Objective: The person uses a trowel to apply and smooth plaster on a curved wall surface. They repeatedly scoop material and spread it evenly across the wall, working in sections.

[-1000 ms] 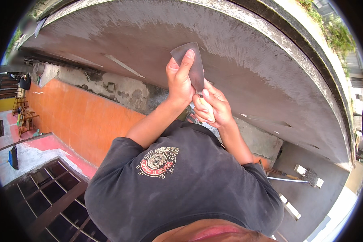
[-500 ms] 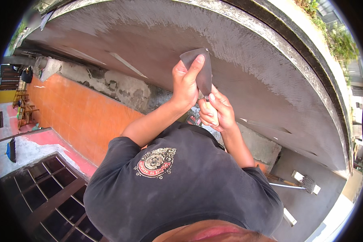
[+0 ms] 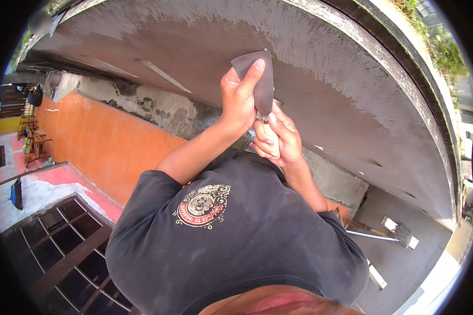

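Note:
Both of my hands hold a putty knife in front of a grey plastered wall (image 3: 320, 94). The putty knife (image 3: 265, 86) has a dark metal blade that widens toward its far end. Around its pale handle (image 3: 272, 142) the fingers of my right hand (image 3: 285, 137) are wrapped. My left hand (image 3: 239, 102) grips the blade, its thumb pressed flat on the face and its other fingers mostly hidden behind. The wall's surface is smooth and dark in places, rougher and streaked toward its top edge.
An orange floor or wall strip (image 3: 105, 139) runs along the left. A dark window grid (image 3: 68, 231) lies at lower left, with a wooden chair (image 3: 36, 142) beyond it. At right, a brush-like tool (image 3: 402, 235) rests near a white block (image 3: 377, 276). Plants (image 3: 441, 52) grow beyond the wall's top.
Both hands and the putty knife have shifted slightly up and left in view. The grip on blade and handle stays much the same.

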Tool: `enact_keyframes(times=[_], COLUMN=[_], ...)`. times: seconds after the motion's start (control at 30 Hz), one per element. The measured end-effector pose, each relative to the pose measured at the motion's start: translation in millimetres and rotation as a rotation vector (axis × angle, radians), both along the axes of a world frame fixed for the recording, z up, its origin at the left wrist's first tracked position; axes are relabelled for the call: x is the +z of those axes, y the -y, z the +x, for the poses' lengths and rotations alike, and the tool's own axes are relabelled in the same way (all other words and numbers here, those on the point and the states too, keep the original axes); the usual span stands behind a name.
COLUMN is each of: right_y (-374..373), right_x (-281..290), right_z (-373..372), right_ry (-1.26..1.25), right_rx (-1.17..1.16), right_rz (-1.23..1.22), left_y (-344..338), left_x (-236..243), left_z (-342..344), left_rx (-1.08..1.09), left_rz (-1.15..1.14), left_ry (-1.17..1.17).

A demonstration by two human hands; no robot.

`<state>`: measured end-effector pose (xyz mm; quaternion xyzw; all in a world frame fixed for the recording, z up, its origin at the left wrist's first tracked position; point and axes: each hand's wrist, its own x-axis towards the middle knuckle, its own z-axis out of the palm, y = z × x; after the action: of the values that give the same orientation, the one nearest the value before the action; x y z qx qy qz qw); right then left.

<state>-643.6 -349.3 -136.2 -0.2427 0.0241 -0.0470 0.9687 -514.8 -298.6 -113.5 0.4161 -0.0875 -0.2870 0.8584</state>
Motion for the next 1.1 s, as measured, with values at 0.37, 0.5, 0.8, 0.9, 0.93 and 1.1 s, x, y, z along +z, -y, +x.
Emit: enact_keyframes(times=[0.37,0.5,0.8,0.9,0.93,1.1], right_y=[14,16,18,12,10,3], right_x=[-3,-1,7,5,4,-5], right_z=[-3,0,10,6,3,-4], right_ry=[0.009,-0.027,-0.067,0.009,0.076,-0.122], right_rx=[0.044,0.025,0.052,0.03,0.028,0.017], right_rz=[-0.039,-0.085,-0.101,-0.018,0.027,-0.048], left_y=[4,5,6,3,4,2], left_x=[-8,-1,9,6,3,-3], left_z=[-4,-1,3,2,-3,-5], left_rx=[-0.005,0.038,0.036,-0.028,-0.031,0.064], left_rz=[-0.057,-0.1,-0.043,0.068,0.052,-0.027], left_ry=[-0.039,-0.033,0.015,-0.052,-0.066,0.041])
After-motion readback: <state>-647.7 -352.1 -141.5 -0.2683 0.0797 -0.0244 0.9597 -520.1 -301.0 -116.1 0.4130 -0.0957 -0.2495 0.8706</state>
